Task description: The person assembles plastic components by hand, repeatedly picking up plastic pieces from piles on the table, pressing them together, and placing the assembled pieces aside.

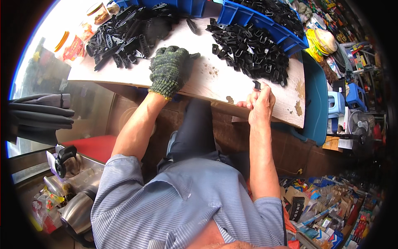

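My left hand [168, 70], in a dark green knitted work glove, is closed over the table near its front edge. The dark tip of a black plastic part [194, 55] sticks out on its thumb side; the glove hides the rest. Beyond it lies a heap of long, slotted black plastic parts [120, 37]. My bare right hand [262, 101] pinches a small black plastic clip [257, 85] between thumb and fingers at the table's front edge. Just past that hand spreads a pile of small black clips [253, 52]. One loose black part [191, 26] lies between the two heaps.
The white tabletop [203, 79] has worn brown patches. Blue crates [265, 25] stand along its back, one full of black clips. A teal bin [316, 99] is at the right end. Jars [68, 45] stand at the far left. A metal kettle [78, 211] is at lower left.
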Action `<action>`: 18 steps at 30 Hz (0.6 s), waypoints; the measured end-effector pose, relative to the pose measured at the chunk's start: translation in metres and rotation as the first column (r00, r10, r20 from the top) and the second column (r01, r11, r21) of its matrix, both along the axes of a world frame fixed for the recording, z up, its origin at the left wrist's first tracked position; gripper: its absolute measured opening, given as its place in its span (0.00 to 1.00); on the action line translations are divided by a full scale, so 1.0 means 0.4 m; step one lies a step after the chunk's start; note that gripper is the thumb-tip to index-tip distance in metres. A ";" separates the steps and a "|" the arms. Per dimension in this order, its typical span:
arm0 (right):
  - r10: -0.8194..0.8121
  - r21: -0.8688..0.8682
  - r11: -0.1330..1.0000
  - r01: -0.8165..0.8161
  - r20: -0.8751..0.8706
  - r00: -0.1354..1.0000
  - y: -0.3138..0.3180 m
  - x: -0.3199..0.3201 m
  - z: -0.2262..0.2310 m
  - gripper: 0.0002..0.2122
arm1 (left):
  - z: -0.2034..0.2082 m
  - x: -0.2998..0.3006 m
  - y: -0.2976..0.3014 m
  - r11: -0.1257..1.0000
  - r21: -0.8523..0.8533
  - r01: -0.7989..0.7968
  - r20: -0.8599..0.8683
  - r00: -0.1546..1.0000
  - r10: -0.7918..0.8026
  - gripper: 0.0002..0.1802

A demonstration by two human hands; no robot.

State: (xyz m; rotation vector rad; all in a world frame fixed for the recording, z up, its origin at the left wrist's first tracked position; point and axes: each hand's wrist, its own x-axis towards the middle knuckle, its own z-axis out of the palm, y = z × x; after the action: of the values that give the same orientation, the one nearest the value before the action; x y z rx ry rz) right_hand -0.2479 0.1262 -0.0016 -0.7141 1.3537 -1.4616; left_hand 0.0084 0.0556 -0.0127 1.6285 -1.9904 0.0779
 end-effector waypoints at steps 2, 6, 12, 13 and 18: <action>0.000 0.005 1.000 0.000 0.001 1.000 -0.002 0.001 0.000 0.15 | 0.008 -0.010 0.017 0.999 0.009 0.039 -0.035 0.999 -0.038 0.10; -0.010 0.030 0.999 0.010 -0.004 1.000 -0.001 0.004 0.002 0.16 | -0.014 -0.017 0.022 1.000 -0.010 -0.026 -0.107 0.994 0.025 0.15; -0.002 0.004 1.000 0.003 -0.045 0.999 0.002 0.004 -0.003 0.17 | 0.008 -0.017 0.004 0.993 0.107 -0.053 0.000 0.999 0.053 0.17; 0.000 0.004 1.000 0.000 -0.044 0.999 0.003 0.005 -0.004 0.17 | -0.002 -0.020 0.003 0.995 0.073 -0.063 -0.006 0.998 0.063 0.15; 0.018 -0.003 1.000 -0.018 -0.031 0.999 0.004 0.002 -0.006 0.17 | 0.019 -0.029 0.028 0.990 0.132 -0.048 0.033 0.998 0.044 0.13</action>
State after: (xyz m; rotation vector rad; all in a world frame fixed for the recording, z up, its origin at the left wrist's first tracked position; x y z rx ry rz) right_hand -0.2472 0.1280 -0.0039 -0.7525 1.3655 -1.4439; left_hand -0.0034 0.0669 -0.0050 1.7672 -2.0185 -0.0130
